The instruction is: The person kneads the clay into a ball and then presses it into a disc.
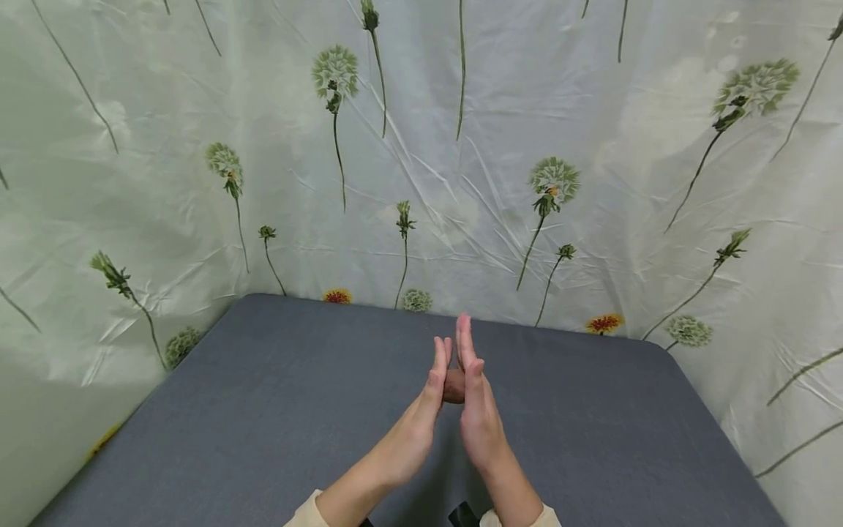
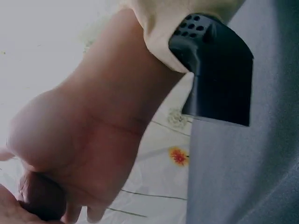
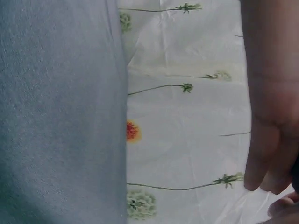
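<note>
A small, rounded brown lump (image 1: 454, 386) sits between the two palms, over the grey surface. On its left side the left hand (image 1: 421, 421) presses flat, fingers straight and pointing up and away. Facing it, the right hand (image 1: 479, 410) presses from the other side, fingers likewise extended. In the left wrist view the dark lump (image 2: 43, 196) shows against an open palm, partly covered by the other hand at the lower left corner. The right wrist view catches straight fingers at its right edge; most of the lump is hidden there.
A grey cloth-covered table (image 1: 296, 380) with rounded far corners lies under the hands. Behind and beside it hangs a pale curtain (image 1: 474, 183) printed with dandelions. Light sleeves end at the wrists, with a black wrist device (image 2: 217, 79) on one.
</note>
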The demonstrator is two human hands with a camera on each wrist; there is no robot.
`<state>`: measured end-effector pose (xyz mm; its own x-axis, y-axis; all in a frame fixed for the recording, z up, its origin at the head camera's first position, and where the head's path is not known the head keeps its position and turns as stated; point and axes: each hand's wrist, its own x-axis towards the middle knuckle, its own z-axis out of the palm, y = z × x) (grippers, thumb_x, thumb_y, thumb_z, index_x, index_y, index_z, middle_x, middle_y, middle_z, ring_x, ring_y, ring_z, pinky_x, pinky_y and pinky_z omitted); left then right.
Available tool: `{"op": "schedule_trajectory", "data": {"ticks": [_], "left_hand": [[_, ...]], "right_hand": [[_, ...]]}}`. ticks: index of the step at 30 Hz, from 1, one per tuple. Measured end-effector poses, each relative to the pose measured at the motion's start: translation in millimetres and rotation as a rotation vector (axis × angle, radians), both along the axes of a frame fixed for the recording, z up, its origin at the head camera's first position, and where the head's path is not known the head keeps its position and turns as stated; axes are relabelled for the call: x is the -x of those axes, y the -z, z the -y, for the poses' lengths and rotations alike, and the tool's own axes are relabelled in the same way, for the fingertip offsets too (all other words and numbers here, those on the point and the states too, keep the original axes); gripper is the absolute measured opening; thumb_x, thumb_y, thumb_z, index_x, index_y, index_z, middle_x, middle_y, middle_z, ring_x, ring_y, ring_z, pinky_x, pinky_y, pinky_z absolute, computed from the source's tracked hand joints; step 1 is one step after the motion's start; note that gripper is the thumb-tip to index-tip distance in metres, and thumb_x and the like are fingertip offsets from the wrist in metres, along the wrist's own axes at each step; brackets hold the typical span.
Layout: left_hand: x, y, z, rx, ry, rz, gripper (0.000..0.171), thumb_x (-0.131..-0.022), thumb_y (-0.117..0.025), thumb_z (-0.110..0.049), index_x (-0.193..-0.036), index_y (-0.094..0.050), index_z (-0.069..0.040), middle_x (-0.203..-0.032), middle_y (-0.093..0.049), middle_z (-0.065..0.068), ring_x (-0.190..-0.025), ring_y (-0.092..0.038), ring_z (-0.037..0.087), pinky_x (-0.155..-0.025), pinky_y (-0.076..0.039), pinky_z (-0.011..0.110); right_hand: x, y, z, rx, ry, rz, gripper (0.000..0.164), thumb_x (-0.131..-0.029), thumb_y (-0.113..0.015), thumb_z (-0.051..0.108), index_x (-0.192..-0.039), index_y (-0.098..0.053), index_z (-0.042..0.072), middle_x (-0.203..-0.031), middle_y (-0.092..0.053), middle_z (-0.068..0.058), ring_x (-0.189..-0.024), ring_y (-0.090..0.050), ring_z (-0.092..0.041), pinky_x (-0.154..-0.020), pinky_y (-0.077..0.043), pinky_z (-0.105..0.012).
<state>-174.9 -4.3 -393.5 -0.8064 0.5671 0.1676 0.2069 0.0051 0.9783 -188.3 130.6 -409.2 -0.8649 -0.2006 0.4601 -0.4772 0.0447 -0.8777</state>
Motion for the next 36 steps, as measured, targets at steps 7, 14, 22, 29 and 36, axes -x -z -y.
{"op": "schedule_trajectory", "data": {"ticks": [7,14,22,29,36], "left_hand": [[-0.4,-8.2,11,-0.024,-0.124,-0.105,0.063,-0.115,0.001,-0.055,-0.171,0.012,-0.029,-0.178,0.019,-0.013,-0.166,0.024,0.022,-0.127,0.013,0.073],[16.1,-12.0,28,-0.075,-0.209,-0.206,0.065,-0.113,0.002,-0.060,-0.171,0.013,-0.033,-0.179,0.014,-0.015,-0.167,0.019,0.019,-0.128,0.009,0.073],[31.0,-3.5,34,-0.069,-0.204,-0.153,0.068,-0.112,0.002,-0.064,-0.170,0.016,-0.032,-0.181,0.010,-0.011,-0.168,0.016,0.021,-0.129,0.008,0.072],[27.1,3.5,18,-0.067,-0.118,-0.105,0.066,-0.114,0.001,-0.057,-0.171,0.017,-0.026,-0.181,0.010,-0.006,-0.169,0.002,0.027,-0.131,0.004,0.070],[8.9,6.2,0,-0.015,-0.007,-0.045,0.061,-0.115,0.003,-0.053,-0.167,0.027,-0.030,-0.180,0.015,-0.007,-0.168,0.015,0.028,-0.131,0.001,0.071]], "right_hand": [[0.7,14.6,15,0.018,-0.097,0.019,0.064,-0.117,0.001,0.045,-0.173,0.009,0.014,-0.182,0.008,-0.004,-0.167,0.005,-0.031,-0.128,-0.014,-0.015],[-12.9,19.0,38,0.022,-0.171,0.078,0.060,-0.118,-0.002,0.042,-0.172,0.014,0.022,-0.181,0.015,0.002,-0.167,0.015,-0.026,-0.129,0.006,-0.069],[-24.3,10.2,39,-0.007,-0.117,-0.015,0.057,-0.119,-0.004,0.038,-0.173,0.005,0.021,-0.182,0.012,0.003,-0.167,0.015,-0.017,-0.131,0.004,-0.024],[-21.2,3.2,28,-0.027,-0.017,-0.146,0.058,-0.119,-0.005,0.036,-0.174,0.000,0.016,-0.182,0.006,-0.002,-0.168,0.013,-0.022,-0.131,0.006,-0.019],[-10.0,-3.4,10,-0.039,0.065,-0.162,0.060,-0.119,-0.003,0.040,-0.174,0.000,0.015,-0.183,0.000,-0.005,-0.164,-0.012,0.001,-0.130,0.006,-0.015]]}}
